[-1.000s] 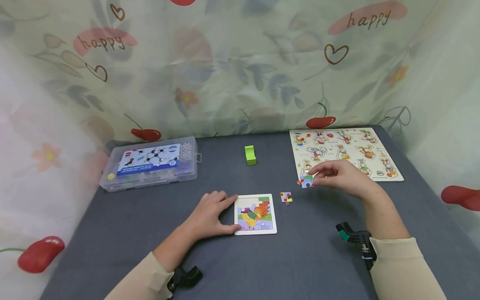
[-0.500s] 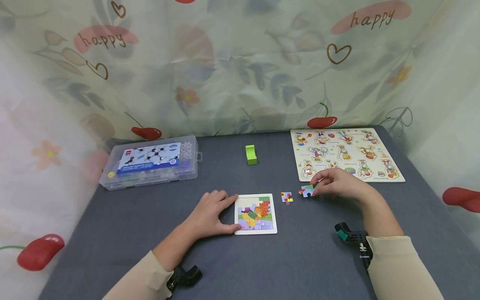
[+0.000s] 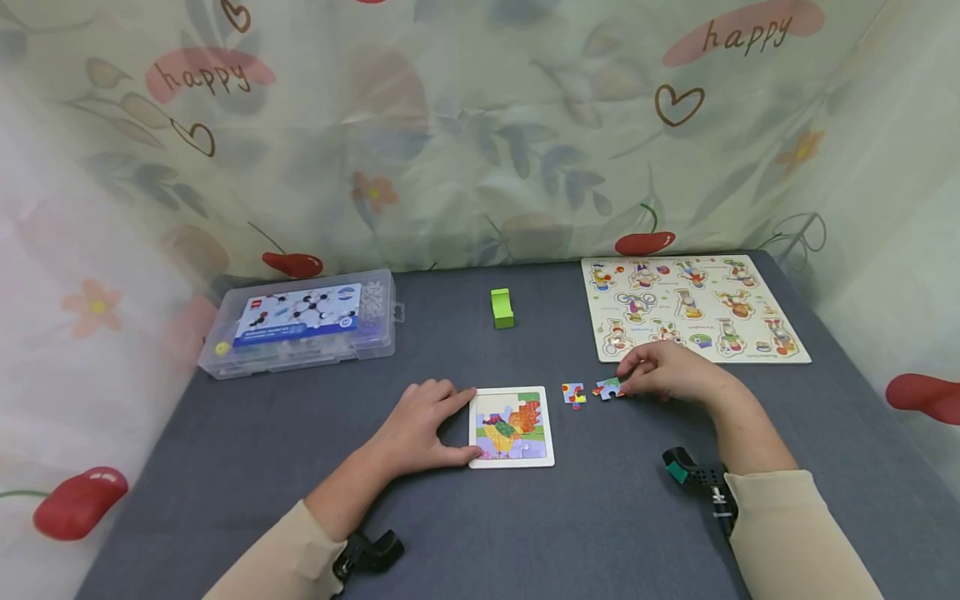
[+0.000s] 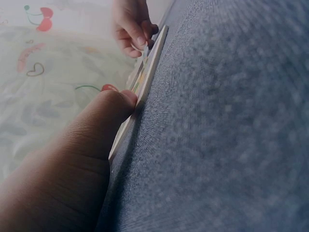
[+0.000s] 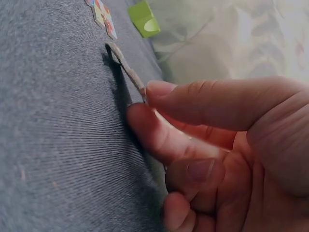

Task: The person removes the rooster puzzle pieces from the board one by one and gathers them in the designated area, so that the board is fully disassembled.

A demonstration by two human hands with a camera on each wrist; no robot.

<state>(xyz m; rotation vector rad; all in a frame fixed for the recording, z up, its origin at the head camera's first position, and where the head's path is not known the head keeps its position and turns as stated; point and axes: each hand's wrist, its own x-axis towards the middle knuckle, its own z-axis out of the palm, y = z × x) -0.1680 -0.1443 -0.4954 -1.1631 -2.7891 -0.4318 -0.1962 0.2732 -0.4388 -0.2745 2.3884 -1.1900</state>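
Between thumb and fingertip my right hand (image 3: pixel 667 371) pinches a jigsaw piece (image 3: pixel 607 388), blue with green and red; the right wrist view shows the piece (image 5: pixel 126 70) edge-on, tilted close over the cloth. Just left of it lies another jigsaw piece (image 3: pixel 573 394), blue, yellow and red. My left hand (image 3: pixel 422 429) rests at the left side of a small white-framed jigsaw puzzle (image 3: pixel 549 429) with a colourful bird picture. Its thumb touches the lower left corner and its index finger the upper left one. A pale bare patch shows at the picture's top left.
A clear plastic case (image 3: pixel 300 362) with a blue-and-white label stands at the back left. A green block (image 3: pixel 502 309) is at the back middle. Behind my right hand lies a cream picture board (image 3: pixel 708 287). Patterned curtains (image 3: pixel 480 125) enclose the dark cloth-covered table (image 3: pixel 600 525).
My right hand has come down and slightly left, bringing its jigsaw piece from the picture board's edge to beside the loose piece. The left hand and the framed puzzle have stayed still.
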